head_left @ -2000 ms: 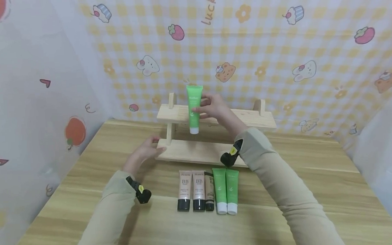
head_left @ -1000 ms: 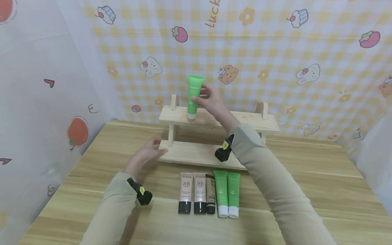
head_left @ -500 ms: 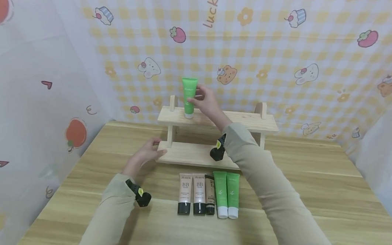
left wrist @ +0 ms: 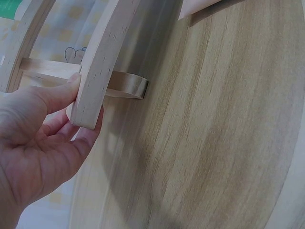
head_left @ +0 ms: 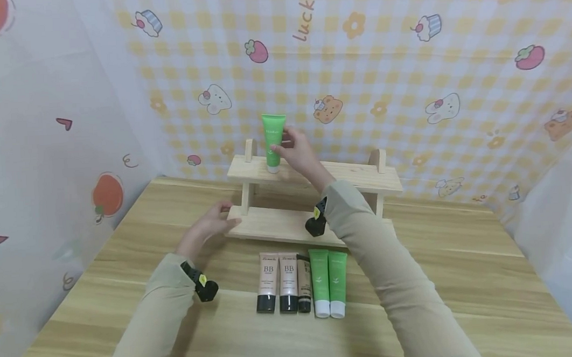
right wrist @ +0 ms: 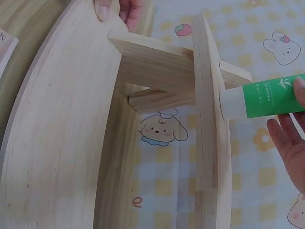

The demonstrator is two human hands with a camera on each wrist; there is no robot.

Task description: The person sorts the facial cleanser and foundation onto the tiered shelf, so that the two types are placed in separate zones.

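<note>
My right hand pinches a green tube between thumb and fingers, upright with its white cap down. In the right wrist view the cap of the green tube meets the upper board of the wooden two-tier shelf, near its left end. My left hand grips the left end of the lower board. The left wrist view shows that left hand with its thumb on top of the wooden shelf board and fingers beneath.
In front of the shelf several tubes lie in a row: two pink BB cream tubes, a small brown tube with a black cap, and two green tubes. A checkered cloth hangs behind the wood-grain table.
My right hand has raised the green tube from in front of the shelf, then brought it left onto the upper board's left end. The left hand keeps its grip on the lower board.
</note>
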